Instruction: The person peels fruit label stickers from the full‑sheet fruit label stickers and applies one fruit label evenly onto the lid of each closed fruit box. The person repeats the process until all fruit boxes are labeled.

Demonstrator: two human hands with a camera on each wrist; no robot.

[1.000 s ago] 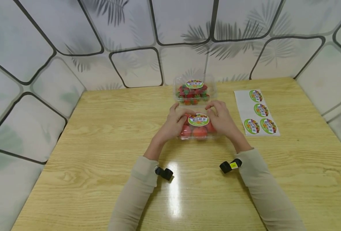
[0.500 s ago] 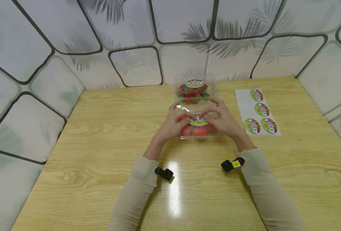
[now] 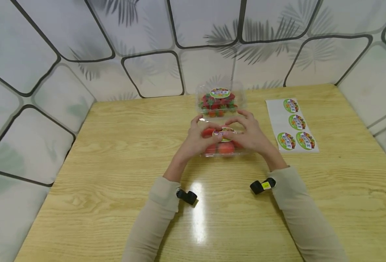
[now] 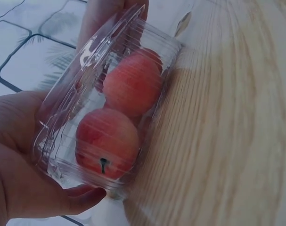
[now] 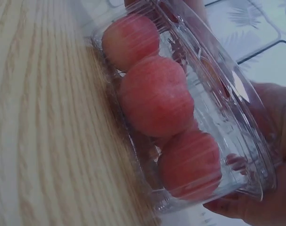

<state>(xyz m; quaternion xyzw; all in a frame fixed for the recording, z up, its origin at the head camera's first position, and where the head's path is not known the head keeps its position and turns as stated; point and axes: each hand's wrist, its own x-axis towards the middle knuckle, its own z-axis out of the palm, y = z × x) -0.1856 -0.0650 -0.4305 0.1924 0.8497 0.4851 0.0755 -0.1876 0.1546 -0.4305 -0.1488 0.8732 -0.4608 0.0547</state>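
Note:
A lidded clear plastic box of red apples lies on the table before me. On its lid is an oval fruit label, partly covered by my thumbs. My left hand rests on the left of the lid and my right hand on the right, fingers spread and bent a little. Both thumbs touch the label near its middle. The left wrist view shows the hand by the box's end, beside an apple with a stem. Several apples show through the wall in the right wrist view.
Behind stands another clear box with strawberries and the same kind of label on its lid. A white sheet with several round stickers lies to the right. A patterned backdrop borders the wooden table.
My right hand's thumb has moved left onto the label, where both thumbs now come close together. The left thumb has lowered to the label. The box stays in place.

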